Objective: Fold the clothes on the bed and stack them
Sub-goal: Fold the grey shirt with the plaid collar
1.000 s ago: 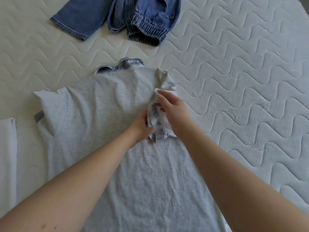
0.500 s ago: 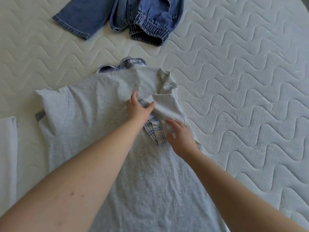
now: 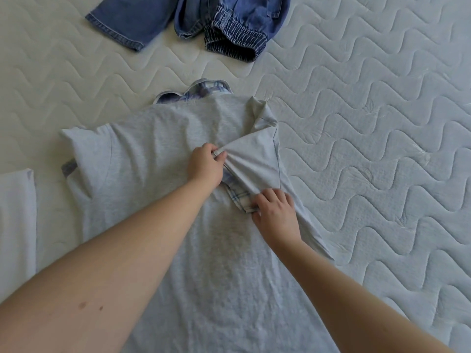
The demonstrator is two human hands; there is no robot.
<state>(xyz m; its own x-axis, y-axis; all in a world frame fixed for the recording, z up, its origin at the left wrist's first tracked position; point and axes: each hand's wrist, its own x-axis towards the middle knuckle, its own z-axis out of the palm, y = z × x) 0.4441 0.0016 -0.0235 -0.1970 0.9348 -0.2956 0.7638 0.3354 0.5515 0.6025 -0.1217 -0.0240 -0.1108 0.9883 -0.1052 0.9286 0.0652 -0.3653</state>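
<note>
A bed [image 3: 369, 123] fills the whole frame, its bare white mattress quilted in wavy lines; nothing of the room beyond it shows.

A grey shirt [image 3: 158, 154] lies flat on the mattress from the centre down to the bottom edge, back up, one short sleeve spread out at centre left. Its right sleeve is folded in over the body, just right of centre. A plaid shirt [image 3: 239, 197] lies under it: its collar peeks out at the neck in the upper centre, a strip shows beside the left sleeve, and a cuff shows between the two hands.

Jeans [image 3: 193, 16] lie crumpled at the top centre, well apart from the grey shirt, with one leg stretched toward the upper left and an elastic waistband facing down-frame.

A white cloth [image 3: 15, 225] lies at the left edge, just beside the grey shirt.

The left hand [image 3: 204, 166], at the centre, pinches the hem of the folded-in grey sleeve between thumb and fingers [image 3: 220, 156]. The right hand [image 3: 276, 212], just below and to the right, has its fingers curled on the plaid cuff, thumb at its edge.
</note>
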